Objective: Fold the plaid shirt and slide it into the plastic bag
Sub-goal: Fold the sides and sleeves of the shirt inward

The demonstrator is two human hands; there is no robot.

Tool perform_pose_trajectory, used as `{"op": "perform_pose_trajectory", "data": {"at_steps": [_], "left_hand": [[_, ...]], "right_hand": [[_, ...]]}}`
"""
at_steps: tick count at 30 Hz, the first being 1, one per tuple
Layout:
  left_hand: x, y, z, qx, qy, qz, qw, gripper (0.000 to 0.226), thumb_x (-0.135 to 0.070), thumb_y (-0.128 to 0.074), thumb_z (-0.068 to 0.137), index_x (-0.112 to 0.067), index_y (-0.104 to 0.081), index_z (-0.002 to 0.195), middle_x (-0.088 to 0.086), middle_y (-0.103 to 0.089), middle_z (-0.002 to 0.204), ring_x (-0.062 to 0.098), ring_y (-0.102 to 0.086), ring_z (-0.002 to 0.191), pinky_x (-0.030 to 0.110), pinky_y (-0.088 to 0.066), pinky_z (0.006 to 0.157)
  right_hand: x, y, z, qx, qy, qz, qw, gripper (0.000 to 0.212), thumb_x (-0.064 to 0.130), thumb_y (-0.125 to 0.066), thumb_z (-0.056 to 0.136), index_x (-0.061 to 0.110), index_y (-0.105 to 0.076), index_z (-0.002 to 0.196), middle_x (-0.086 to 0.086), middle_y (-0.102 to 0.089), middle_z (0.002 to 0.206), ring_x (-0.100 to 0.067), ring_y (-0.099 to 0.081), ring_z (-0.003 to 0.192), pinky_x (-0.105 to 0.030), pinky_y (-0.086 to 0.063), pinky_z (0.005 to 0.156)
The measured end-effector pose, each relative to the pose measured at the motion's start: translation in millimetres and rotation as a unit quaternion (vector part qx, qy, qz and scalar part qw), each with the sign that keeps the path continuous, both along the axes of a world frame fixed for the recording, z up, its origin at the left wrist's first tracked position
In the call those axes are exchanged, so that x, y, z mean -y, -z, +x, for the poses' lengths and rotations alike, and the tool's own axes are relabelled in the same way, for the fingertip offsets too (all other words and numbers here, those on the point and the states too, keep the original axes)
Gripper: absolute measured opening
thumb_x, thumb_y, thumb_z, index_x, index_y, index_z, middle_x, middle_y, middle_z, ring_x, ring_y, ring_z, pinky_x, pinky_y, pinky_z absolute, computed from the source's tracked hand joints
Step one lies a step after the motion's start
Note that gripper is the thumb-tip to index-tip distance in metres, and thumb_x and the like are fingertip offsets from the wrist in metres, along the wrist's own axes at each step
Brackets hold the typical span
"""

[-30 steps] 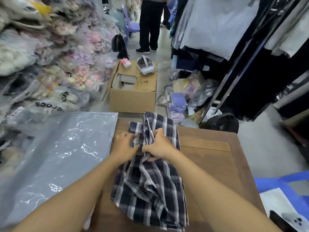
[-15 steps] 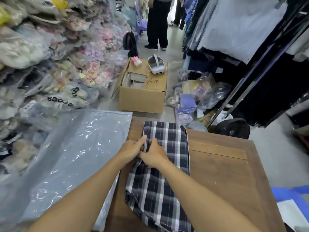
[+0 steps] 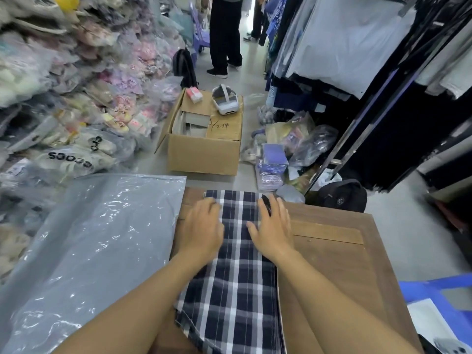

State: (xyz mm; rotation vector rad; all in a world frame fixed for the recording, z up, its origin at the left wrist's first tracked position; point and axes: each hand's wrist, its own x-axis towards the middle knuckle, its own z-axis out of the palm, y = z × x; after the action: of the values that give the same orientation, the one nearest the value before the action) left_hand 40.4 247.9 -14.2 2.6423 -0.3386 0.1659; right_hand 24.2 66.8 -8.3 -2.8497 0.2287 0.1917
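The dark blue and white plaid shirt (image 3: 237, 282) lies folded into a long narrow strip on the wooden table (image 3: 339, 267), running from the far edge toward me. My left hand (image 3: 201, 228) rests flat on its left side near the far end, fingers apart. My right hand (image 3: 274, 226) rests flat on its right edge, fingers spread. Neither hand grips the cloth. A large clear plastic bag (image 3: 94, 246) lies flat to the left of the shirt, overlapping the table's left edge.
A cardboard box (image 3: 204, 149) with a white headset (image 3: 226, 99) stands on the floor beyond the table. Bagged goods (image 3: 63, 98) pile up on the left, hanging clothes (image 3: 344, 47) on the right. A person (image 3: 226, 39) stands in the aisle. A black backpack (image 3: 342, 195) sits by the table's far right corner.
The shirt's bunched far half has been laid flat into a strip. Both hands let go of the fabric at the middle and spread apart onto the shirt's two sides.
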Motion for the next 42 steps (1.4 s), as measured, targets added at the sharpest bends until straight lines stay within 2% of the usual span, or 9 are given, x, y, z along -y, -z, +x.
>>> {"op": "perform_pose_trajectory", "data": {"at_steps": [3,6,11,15,20,24,29,33,42], "left_hand": [[19.7,22.4,-5.5,-0.019,0.111,0.081,0.99,0.064,-0.042,-0.033,0.101,-0.016,-0.017,0.157,0.007,-0.007,0.167,0.028,-0.001,0.154,0.04,-0.003,0.125],[13.5,48.9,-3.6,-0.061,0.111,0.112,0.986,0.077,-0.061,-0.02,0.099,-0.019,0.007,0.157,0.005,0.02,0.164,0.021,0.027,0.149,0.04,0.013,0.123],[11.5,58.5,-2.0,-0.055,0.119,0.126,0.983,0.089,-0.07,-0.026,0.093,-0.019,0.006,0.158,0.008,0.019,0.165,0.022,0.025,0.15,0.049,0.006,0.122],[12.4,61.6,-2.9,-0.051,0.116,0.142,0.982,0.09,-0.072,-0.025,0.093,-0.018,0.006,0.158,0.01,0.017,0.166,0.024,0.023,0.151,0.051,0.003,0.123],[13.2,63.1,-3.3,-0.059,0.109,0.145,0.982,0.09,-0.073,-0.021,0.092,-0.019,0.009,0.157,0.009,0.021,0.165,0.023,0.025,0.15,0.051,0.002,0.123],[15.3,63.8,-1.5,-0.058,0.104,0.143,0.982,0.092,-0.074,-0.02,0.091,-0.018,0.007,0.158,0.01,0.019,0.165,0.024,0.023,0.151,0.05,0.002,0.123],[15.4,63.8,-0.5,-0.068,0.102,0.161,0.979,0.092,-0.075,-0.015,0.091,-0.017,0.005,0.158,0.012,0.014,0.166,0.029,0.019,0.152,0.052,-0.001,0.124],[14.5,62.4,-1.6,-0.071,0.11,0.173,0.976,0.088,-0.072,0.001,0.09,-0.016,0.007,0.158,0.013,0.014,0.166,0.03,0.019,0.151,0.052,0.001,0.124],[14.9,62.1,1.2,-0.093,0.108,0.193,0.971,0.087,-0.073,-0.01,0.093,-0.019,0.015,0.156,0.01,0.024,0.164,0.028,0.026,0.15,0.05,0.006,0.124]], "right_hand": [[3.7,16.8,-2.8,-0.027,-0.037,0.009,0.999,0.071,0.048,-0.027,0.105,0.021,0.007,0.16,-0.005,0.014,0.169,-0.021,0.018,0.154,-0.043,0.007,0.125],[7.1,28.4,-3.1,-0.035,-0.061,-0.01,0.997,0.071,0.052,-0.02,0.105,0.021,0.013,0.159,-0.005,0.019,0.167,-0.02,0.022,0.153,-0.042,0.011,0.124],[6.8,38.2,-0.7,-0.058,-0.073,-0.037,0.995,0.069,0.053,-0.015,0.103,0.019,0.006,0.16,-0.007,0.015,0.169,-0.023,0.021,0.153,-0.047,0.01,0.124],[1.7,34.0,9.5,0.053,-0.095,-0.07,0.992,0.065,0.043,-0.025,0.102,0.016,-0.016,0.16,-0.011,0.0,0.169,-0.025,0.009,0.155,-0.048,0.001,0.125],[7.3,42.3,24.7,-0.043,-0.149,-0.069,0.985,0.066,0.056,-0.01,0.103,0.028,0.007,0.16,-0.004,0.015,0.168,-0.019,0.02,0.153,-0.046,0.01,0.124],[9.8,45.3,27.4,-0.06,-0.147,-0.054,0.986,0.066,0.058,-0.008,0.102,0.03,0.007,0.159,-0.002,0.015,0.168,-0.017,0.021,0.153,-0.045,0.012,0.124],[0.0,32.3,1.6,0.042,-0.081,-0.015,0.996,0.068,0.055,-0.012,0.103,0.021,-0.003,0.161,-0.005,0.012,0.169,-0.018,0.021,0.153,-0.045,0.008,0.125],[-17.5,24.9,-44.2,0.009,-0.05,-0.017,0.999,0.072,0.055,-0.009,0.102,0.014,0.001,0.16,-0.008,0.014,0.168,-0.023,0.02,0.153,-0.047,0.006,0.125],[-22.6,43.6,-71.9,-0.034,-0.068,-0.012,0.997,0.078,0.064,0.0,0.1,0.013,0.007,0.159,-0.009,0.017,0.167,-0.02,0.025,0.152,-0.045,0.003,0.125]]}}
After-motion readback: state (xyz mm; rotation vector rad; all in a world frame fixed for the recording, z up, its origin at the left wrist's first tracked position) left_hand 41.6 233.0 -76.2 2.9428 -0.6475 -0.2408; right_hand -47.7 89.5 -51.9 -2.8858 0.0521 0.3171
